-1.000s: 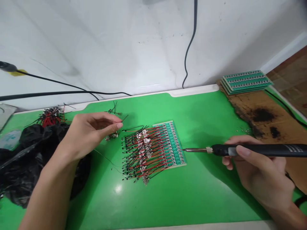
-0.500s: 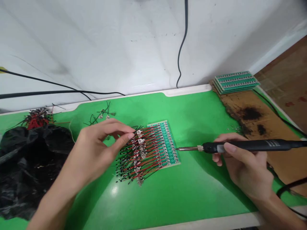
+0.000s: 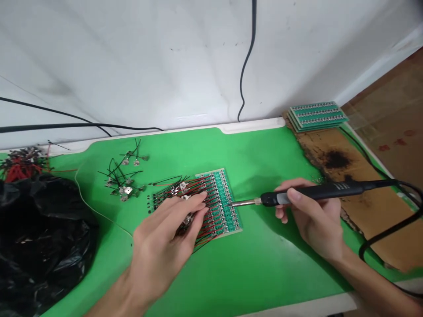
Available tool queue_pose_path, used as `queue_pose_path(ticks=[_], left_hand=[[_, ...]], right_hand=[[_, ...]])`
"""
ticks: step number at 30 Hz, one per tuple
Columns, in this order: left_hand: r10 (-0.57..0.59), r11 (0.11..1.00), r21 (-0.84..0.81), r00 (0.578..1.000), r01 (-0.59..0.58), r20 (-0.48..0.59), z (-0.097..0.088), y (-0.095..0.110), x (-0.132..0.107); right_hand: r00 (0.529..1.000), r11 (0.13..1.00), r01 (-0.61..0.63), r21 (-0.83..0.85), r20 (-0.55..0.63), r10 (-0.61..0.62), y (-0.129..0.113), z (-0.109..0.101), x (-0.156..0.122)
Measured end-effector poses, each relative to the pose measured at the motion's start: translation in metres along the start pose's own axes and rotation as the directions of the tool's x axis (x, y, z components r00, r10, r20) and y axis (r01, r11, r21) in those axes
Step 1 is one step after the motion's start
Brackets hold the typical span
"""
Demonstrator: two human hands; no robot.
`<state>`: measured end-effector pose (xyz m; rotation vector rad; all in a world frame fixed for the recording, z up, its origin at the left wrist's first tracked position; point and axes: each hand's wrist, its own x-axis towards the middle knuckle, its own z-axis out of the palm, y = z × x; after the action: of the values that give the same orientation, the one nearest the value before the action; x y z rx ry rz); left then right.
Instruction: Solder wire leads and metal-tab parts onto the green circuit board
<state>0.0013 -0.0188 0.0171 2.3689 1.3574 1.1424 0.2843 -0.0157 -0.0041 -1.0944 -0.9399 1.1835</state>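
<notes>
Green desk (image 3: 264, 270) carries 1 circuit board (image 3: 224, 189) flat near its middle, wires (image 3: 205, 228) laid leftward, apparently giving the soldering iron (image 3: 330, 190), clamped pen-like in the right hand (image 3: 312, 215), access from the right. The left hand (image 3: 161, 240) bends over the wires; whether it grips any cannot be told. Count: 1 iron, 1 black bag (image 3: 49, 237), 1 board stack (image 3: 320, 118) on 1 cardboard sheet (image 3: 386, 224).

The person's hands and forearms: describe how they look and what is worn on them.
The bare, ungloved left hand and bare, ungloved right hand show no rings on the fingers in view; some fingers are partly hidden. No sleeve, watch or bracelet shows on the visible parts of the left forearm or right forearm.
</notes>
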Motion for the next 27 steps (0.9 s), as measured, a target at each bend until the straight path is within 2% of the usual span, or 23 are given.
queue_pose_path(ticks=[8, 14, 27], left_hand=[[-0.066, 0.997, 0.048, 0.998, 0.066, -0.004, 0.000, 0.009, -0.008], [-0.084, 0.995, 0.055, 0.994, 0.080, 0.069, 0.001, 0.008, -0.008], [-0.050, 0.997, 0.069, 0.991, 0.041, 0.120, -0.003, 0.012, -0.006]], right_hand=[[0.999, 0.997, -0.017, -0.070, 0.029, 0.019, 0.001, -0.003, -0.007], [0.999, 0.996, -0.016, -0.087, 0.034, 0.019, 0.000, -0.002, -0.006], [1.000, 0.993, -0.006, -0.120, 0.012, 0.007, 0.000, -0.001, -0.004]])
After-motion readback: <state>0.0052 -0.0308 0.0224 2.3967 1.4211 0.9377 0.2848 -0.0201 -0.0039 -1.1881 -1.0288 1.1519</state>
